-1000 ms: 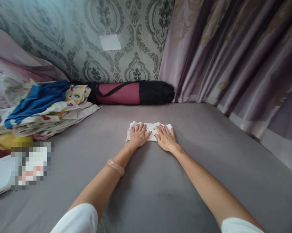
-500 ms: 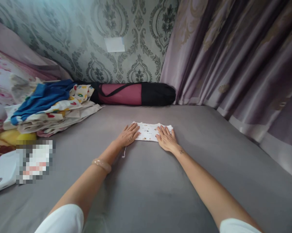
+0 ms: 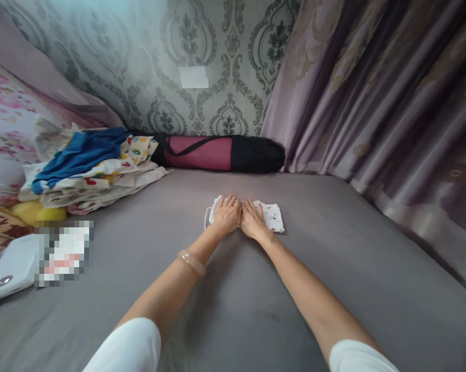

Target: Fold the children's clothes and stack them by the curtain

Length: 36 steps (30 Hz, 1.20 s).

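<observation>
A small white folded cloth item (image 3: 273, 217) with a sparse dark and brown print lies flat on the grey bed sheet (image 3: 240, 305). My left hand (image 3: 227, 213) rests palm down on its left part, fingers stretched forward. Close beside it, my right hand (image 3: 253, 217) lies flat on the middle of the cloth, the two hands nearly touching. A thin white cord (image 3: 207, 217) loops out at the cloth's left end. Much of the cloth is hidden beneath both hands, so its exact kind cannot be told.
A heap of clothes (image 3: 85, 160) with a blue garment on top sits at the back left. Against the wall lies a maroon and black roll bag (image 3: 201, 153). A white device (image 3: 13, 268) is at the left, and curtains (image 3: 357, 93) hang along the right.
Both hands have come together from the cloth's two ends toward its middle, leaving its right end uncovered. The cord now loops at the left edge. The camera view has shifted slightly.
</observation>
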{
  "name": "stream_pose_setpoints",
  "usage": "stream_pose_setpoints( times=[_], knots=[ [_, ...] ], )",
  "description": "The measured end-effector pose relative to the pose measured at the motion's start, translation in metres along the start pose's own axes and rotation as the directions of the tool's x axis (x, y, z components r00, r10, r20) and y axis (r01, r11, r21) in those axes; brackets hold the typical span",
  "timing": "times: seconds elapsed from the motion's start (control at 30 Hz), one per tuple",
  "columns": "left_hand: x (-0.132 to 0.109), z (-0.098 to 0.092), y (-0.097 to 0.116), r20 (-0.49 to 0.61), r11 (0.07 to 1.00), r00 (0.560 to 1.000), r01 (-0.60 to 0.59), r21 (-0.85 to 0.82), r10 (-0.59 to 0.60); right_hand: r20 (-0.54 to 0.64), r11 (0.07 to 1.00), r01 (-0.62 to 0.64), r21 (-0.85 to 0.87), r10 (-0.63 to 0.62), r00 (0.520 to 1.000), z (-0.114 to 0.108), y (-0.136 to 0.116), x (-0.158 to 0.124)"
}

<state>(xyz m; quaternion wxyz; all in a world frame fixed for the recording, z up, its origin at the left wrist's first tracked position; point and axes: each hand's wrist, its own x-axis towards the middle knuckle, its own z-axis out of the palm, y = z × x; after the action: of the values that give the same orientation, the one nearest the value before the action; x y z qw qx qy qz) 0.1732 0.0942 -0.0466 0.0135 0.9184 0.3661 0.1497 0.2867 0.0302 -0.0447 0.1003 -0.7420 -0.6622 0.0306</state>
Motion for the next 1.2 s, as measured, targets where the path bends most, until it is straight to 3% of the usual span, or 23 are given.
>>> stream_pose_setpoints(
  times=[0.2, 0.47, 0.73, 0.93, 1.1, 1.2],
  knots=[
    [-0.002, 0.018, -0.018, 0.067, 1.000, 0.998, 0.015, -0.015, -0.014, 0.039, 1.000, -0.007, 0.028, 0.006, 0.999, 0.013, 0.005, 0.003],
    [-0.010, 0.010, -0.046, 0.148, 1.000, 0.989, -0.011, -0.007, 0.012, 0.038, 0.997, -0.053, -0.049, 0.055, 0.998, 0.008, 0.032, -0.010],
    [-0.010, 0.015, -0.063, 0.215, 0.998, 0.976, -0.008, -0.068, 0.023, 0.063, 0.989, -0.083, -0.119, 0.091, 0.994, -0.001, 0.057, -0.024],
    [-0.020, 0.000, -0.067, 0.240, 1.000, 0.971, 0.000, -0.028, 0.007, 0.069, 0.981, -0.129, -0.147, 0.140, 0.988, -0.014, 0.071, -0.034],
    [-0.032, -0.014, -0.059, 0.158, 0.999, 0.987, 0.038, -0.005, -0.037, -0.091, 0.990, -0.073, -0.124, 0.062, 0.994, -0.017, 0.064, -0.034],
    [-0.042, -0.015, -0.063, 0.180, 0.996, 0.981, 0.075, -0.037, -0.068, -0.011, 0.992, -0.064, -0.109, 0.063, 0.998, -0.009, 0.066, -0.034]
  ],
)
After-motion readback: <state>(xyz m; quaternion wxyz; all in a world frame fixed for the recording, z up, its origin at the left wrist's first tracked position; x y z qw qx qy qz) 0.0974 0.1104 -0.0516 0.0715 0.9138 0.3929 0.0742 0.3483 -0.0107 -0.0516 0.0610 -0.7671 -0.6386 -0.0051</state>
